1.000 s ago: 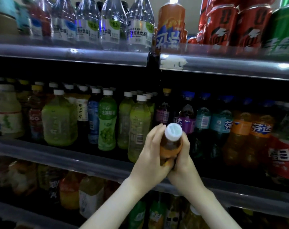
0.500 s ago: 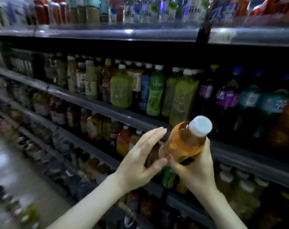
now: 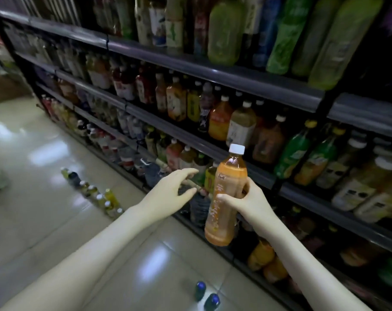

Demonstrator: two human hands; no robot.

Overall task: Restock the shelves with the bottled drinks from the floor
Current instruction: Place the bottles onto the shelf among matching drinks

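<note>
Two blue-capped bottles (image 3: 207,295) stand on the floor beneath the arms. The right hand (image 3: 251,200) wraps the orange bottle (image 3: 231,173) at its waist, upright before the shelf (image 3: 186,136) edge. The left hand (image 3: 168,191) hovers beside it, fingers spread, empty. Held one-handed, the bottle could slip or knock over the crowded front row.

Shelves (image 3: 213,74) packed tight with upright bottles (image 3: 242,129), open tiled floor (image 3: 44,171) left of the shelves, line of floor bottles (image 3: 96,196) near the shelves' foot, two blue-capped bottles (image 3: 207,294) nearer underfoot, orange bottle (image 3: 229,173) in the right grip (image 3: 251,198) covering the shelf front behind it, clear gap to the left grip (image 3: 168,194)
</note>
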